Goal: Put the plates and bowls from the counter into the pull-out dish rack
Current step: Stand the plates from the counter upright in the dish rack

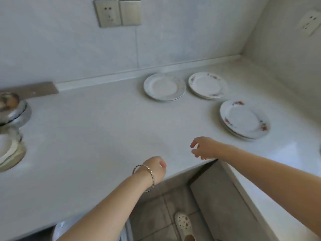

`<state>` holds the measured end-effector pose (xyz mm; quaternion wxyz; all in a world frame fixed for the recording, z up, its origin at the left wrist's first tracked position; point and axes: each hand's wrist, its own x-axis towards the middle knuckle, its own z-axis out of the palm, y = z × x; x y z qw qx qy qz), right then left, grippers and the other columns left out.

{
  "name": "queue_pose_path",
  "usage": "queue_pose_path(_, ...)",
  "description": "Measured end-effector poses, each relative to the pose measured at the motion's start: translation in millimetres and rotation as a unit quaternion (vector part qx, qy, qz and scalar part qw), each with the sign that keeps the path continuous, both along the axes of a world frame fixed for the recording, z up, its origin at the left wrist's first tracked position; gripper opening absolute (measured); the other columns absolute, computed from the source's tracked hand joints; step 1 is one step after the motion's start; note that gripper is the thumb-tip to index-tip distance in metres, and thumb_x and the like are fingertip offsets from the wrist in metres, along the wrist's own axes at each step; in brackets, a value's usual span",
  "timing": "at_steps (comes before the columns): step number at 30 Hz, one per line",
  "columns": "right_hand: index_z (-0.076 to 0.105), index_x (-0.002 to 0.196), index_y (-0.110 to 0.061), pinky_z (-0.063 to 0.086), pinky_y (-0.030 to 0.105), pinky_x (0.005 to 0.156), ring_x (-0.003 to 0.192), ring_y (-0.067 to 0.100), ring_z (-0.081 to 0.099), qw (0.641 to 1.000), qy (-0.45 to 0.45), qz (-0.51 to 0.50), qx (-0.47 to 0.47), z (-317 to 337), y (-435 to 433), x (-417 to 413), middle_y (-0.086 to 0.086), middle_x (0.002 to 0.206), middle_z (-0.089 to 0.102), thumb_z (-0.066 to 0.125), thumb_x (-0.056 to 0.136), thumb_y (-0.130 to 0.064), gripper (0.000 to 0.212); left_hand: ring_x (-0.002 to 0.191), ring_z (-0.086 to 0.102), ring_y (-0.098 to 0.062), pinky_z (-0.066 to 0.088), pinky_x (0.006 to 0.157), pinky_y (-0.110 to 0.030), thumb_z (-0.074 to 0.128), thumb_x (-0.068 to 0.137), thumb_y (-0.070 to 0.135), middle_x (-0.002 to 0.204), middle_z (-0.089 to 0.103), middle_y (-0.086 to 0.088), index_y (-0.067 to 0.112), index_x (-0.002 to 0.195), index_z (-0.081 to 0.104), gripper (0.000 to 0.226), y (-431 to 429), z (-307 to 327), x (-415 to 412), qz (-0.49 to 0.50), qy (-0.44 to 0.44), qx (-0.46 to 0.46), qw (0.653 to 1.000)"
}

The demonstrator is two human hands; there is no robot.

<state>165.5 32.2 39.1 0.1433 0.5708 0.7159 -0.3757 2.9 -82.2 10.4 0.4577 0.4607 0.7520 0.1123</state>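
One pale clog [183, 223] stood on the tiled floor below the counter [97, 133]. Over the counter's front edge the left hand [155, 169], one bracelet [145, 177] at its wrist, showed only its back and thumb. Its fingers were tucked out of sight, so clenched or slack could not be told; nothing showed in it. Just beyond, above the counter's inner corner, the right hand [204, 148] hung released, fingers loosely curved, grasping nothing. At the counter's left edge sat one blurred stack of bowls [8, 151] and, behind it, one metal bowl [15, 110]. Three stacks of plates lay farther in on the counter: a flowered stack [245, 119] toward its right side, then a second flowered stack [206, 85] and a grey-rimmed stack [164, 86] side by side near its back edge. Each held more than one plate, the exact count unclear. Above the counter's back edge hung one socket [107, 13] and one switch plate [130, 13]
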Motion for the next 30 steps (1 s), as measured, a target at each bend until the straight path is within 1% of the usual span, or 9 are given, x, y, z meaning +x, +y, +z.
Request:
queue_pose_path(3, 0.057, 0.119, -0.005, 0.046, 0.016, 0.051, 0.057, 0.013, 0.055, 0.998, 0.014, -0.039, 0.044, 2, 76, 51, 0.009, 0.087, 0.063, 0.05, 0.089, -0.012, 0.031, 0.106, 0.063, -0.024, 0.048, 0.087, -0.028, 0.043, 0.088, 0.012, 0.114, 0.066, -0.008, 0.022, 0.097, 0.062, 0.024, 60, 1, 49, 0.028, -0.034, 0.0, 0.999)
queue_pose_path(7, 0.061, 0.118, -0.012, 0.045, 0.029, 0.092, 0.105, 0.026, 0.062, 0.992, -0.015, -0.079, 0.1, -3, 160, 124, 0.009, 0.117, 0.065, 0.05, 0.091, -0.017, 0.03, 0.101, 0.065, -0.023, 0.05, 0.086, -0.028, 0.043, 0.087, 0.011, 0.114, 0.066, -0.008, 0.023, 0.092, 0.058, 0.02, 135, -9, 111, 0.045, -0.065, -0.028, 0.996)
queue_pose_path(10, 0.058, 0.124, -0.014, 0.042, 0.031, 0.098, 0.115, 0.026, 0.056, 0.984, -0.045, -0.127, 0.114, -11, 210, 175, 0.008, 0.128, 0.059, 0.05, 0.09, -0.017, 0.035, 0.09, 0.064, -0.023, 0.05, 0.081, -0.028, 0.042, 0.086, 0.01, 0.108, 0.064, -0.009, 0.021, 0.097, 0.054, 0.02, 188, -16, 151, 0.072, -0.088, -0.04, 0.993)
queue_pose_path(13, 0.049, 0.132, -0.011, 0.043, 0.032, 0.095, 0.116, 0.032, 0.054, 0.968, -0.063, -0.213, 0.117, -20, 250, 217, 0.015, 0.133, 0.051, 0.049, 0.091, -0.018, 0.042, 0.091, 0.064, -0.024, 0.051, 0.081, -0.034, 0.042, 0.089, 0.012, 0.099, 0.06, -0.007, 0.016, 0.12, 0.048, 0.032, 234, -26, 186, 0.113, -0.117, -0.051, 0.985)
queue_pose_path(17, 0.032, 0.142, -0.009, 0.038, 0.04, 0.103, 0.126, 0.039, 0.041, 0.953, -0.113, -0.273, 0.073, -40, 277, 255, 0.022, 0.14, 0.037, 0.048, 0.092, -0.028, 0.056, 0.115, 0.056, -0.025, 0.045, 0.095, -0.032, 0.047, 0.09, 0.018, 0.129, 0.054, -0.006, 0.022, 0.14, 0.037, 0.051, 274, -34, 222, 0.122, -0.1, -0.01, 0.987)
queue_pose_path(19, 0.032, 0.141, -0.007, 0.042, 0.041, 0.101, 0.123, 0.039, 0.045, 0.949, -0.095, -0.3, 0.026, -52, 279, 265, 0.022, 0.14, 0.037, 0.05, 0.091, -0.029, 0.058, 0.129, 0.045, -0.022, 0.036, 0.104, -0.028, 0.05, 0.092, 0.014, 0.144, 0.041, -0.003, 0.022, 0.145, 0.028, 0.058, 286, -36, 234, 0.132, -0.08, 0.018, 0.988)
queue_pose_path(22, 0.046, 0.132, -0.004, 0.046, 0.037, 0.088, 0.103, 0.034, 0.056, 0.944, 0.009, -0.33, 0.024, -68, 280, 269, 0.02, 0.127, 0.054, 0.048, 0.093, -0.024, 0.043, 0.121, 0.052, -0.021, 0.039, 0.1, -0.028, 0.055, 0.087, 0.007, 0.136, 0.051, -0.004, 0.016, 0.139, 0.036, 0.056, 299, -51, 243, 0.189, -0.087, 0.017, 0.978)
queue_pose_path(24, 0.049, 0.128, -0.004, 0.047, 0.04, 0.09, 0.102, 0.034, 0.058, 0.932, 0.058, -0.355, 0.034, -73, 282, 270, 0.02, 0.119, 0.06, 0.051, 0.093, -0.022, 0.04, 0.117, 0.055, -0.024, 0.042, 0.093, -0.028, 0.059, 0.085, 0.005, 0.13, 0.055, -0.006, 0.012, 0.13, 0.043, 0.048, 305, -57, 244, 0.219, -0.083, -0.005, 0.972)
queue_pose_path(30, 0.056, 0.115, 0.002, 0.051, 0.046, 0.091, 0.095, 0.035, 0.061, 0.939, 0.058, -0.335, 0.046, -69, 273, 265, 0.019, 0.104, 0.064, 0.053, 0.092, -0.02, 0.032, 0.117, 0.055, -0.025, 0.043, 0.098, -0.03, 0.056, 0.084, 0.0, 0.127, 0.057, -0.005, 0.013, 0.128, 0.043, 0.049, 304, -55, 237, 0.228, -0.085, -0.03, 0.969)
